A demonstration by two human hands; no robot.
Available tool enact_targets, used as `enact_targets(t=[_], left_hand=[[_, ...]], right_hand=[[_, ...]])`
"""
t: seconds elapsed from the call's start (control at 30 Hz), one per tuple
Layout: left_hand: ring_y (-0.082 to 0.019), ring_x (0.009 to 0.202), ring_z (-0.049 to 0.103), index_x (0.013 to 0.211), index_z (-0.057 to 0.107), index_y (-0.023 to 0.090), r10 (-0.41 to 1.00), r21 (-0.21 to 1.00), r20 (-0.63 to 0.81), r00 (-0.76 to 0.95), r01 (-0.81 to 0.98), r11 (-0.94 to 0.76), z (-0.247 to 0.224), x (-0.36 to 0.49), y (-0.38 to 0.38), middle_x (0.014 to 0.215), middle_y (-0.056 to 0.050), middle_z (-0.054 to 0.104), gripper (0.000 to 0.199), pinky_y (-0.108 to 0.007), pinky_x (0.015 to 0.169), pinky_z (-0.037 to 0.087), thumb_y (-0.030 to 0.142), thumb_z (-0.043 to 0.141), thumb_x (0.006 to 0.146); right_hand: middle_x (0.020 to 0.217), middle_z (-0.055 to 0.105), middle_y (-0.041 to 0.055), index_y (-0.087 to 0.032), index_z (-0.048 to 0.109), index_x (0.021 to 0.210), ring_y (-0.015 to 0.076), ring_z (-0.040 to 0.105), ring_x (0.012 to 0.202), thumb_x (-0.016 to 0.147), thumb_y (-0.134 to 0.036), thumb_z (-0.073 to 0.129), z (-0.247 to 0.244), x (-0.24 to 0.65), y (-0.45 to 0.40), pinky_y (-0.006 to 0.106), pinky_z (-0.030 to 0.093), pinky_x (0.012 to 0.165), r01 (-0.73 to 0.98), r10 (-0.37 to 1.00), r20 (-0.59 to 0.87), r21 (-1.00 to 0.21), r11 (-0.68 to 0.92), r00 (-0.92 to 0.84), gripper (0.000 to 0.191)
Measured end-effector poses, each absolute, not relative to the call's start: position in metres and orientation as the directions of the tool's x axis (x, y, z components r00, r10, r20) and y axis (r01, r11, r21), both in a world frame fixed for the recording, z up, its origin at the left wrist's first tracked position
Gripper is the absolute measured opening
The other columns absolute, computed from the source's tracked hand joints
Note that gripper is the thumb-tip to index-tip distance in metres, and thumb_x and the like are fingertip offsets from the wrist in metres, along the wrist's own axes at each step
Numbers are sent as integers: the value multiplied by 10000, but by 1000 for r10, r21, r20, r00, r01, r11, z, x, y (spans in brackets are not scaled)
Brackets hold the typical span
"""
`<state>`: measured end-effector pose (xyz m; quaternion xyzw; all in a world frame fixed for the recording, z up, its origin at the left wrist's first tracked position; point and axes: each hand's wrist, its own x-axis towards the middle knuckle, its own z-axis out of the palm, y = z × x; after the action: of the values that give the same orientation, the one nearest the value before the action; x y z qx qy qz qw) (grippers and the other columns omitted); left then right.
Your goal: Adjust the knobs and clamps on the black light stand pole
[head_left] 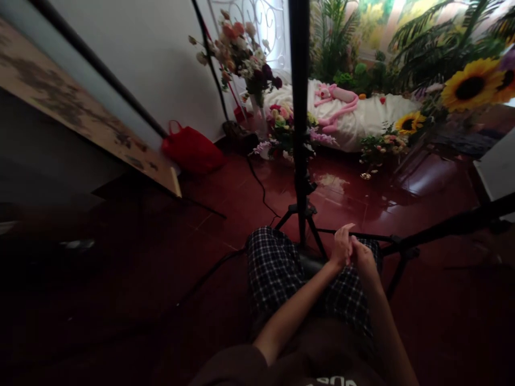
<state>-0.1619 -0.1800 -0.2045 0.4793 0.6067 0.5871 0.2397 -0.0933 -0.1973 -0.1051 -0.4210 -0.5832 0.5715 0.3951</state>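
Note:
Over my right thigh, in plaid shorts [273,268], my two hands meet and touch. My left hand [341,246] is open, with some fingers stretched out and nothing visible in it. Against its palm side rests my right hand [363,256], its fingers bent and closed; what they hold, if anything, is too small and hidden to make out. A black upright stand [300,107] rises from its tripod legs in front of my knees.
Another dark pole [454,228] slants in from the right. Cables cross the red floor [225,209]. A red bag [193,150] and a painted panel [88,112] are at the left. Ahead are flowers [241,53], a white cloth [362,123] with a pink plush toy, and sunflowers [470,86].

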Motion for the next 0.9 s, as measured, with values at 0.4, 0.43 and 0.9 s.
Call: enact_targets(t=[0.4,0.43,0.9], left_hand=[[-256,1265,601,1400,478,169,767,770,636,86,1,-639,-55,-34,-47,1367,-161,617,540,-399,1087,470,469,546,956],[-252,1207,632,1393,481,168,790,795,606,93,-26,-607,-46,-24,-40,1316,-155,643,532,-383,1033,495,472,537,961],[-88,560,512,771,554,195,922,898,386,27,-240,-368,-51,6,-12,640,18,578,543,-219,529,389,734,545,836]], right_hand=[[964,723,60,-238,634,964,163,664,743,698,-505,741,-74,72,-155,243,464,533,-54,891,51,-995,84,452,391],[1069,723,94,-251,631,1015,180,682,818,721,-485,726,-70,83,-147,259,484,560,-27,865,112,-989,143,488,387],[1300,635,136,-216,613,1300,230,650,1169,986,-461,446,-32,99,-71,426,540,977,596,656,679,-689,413,331,432]])
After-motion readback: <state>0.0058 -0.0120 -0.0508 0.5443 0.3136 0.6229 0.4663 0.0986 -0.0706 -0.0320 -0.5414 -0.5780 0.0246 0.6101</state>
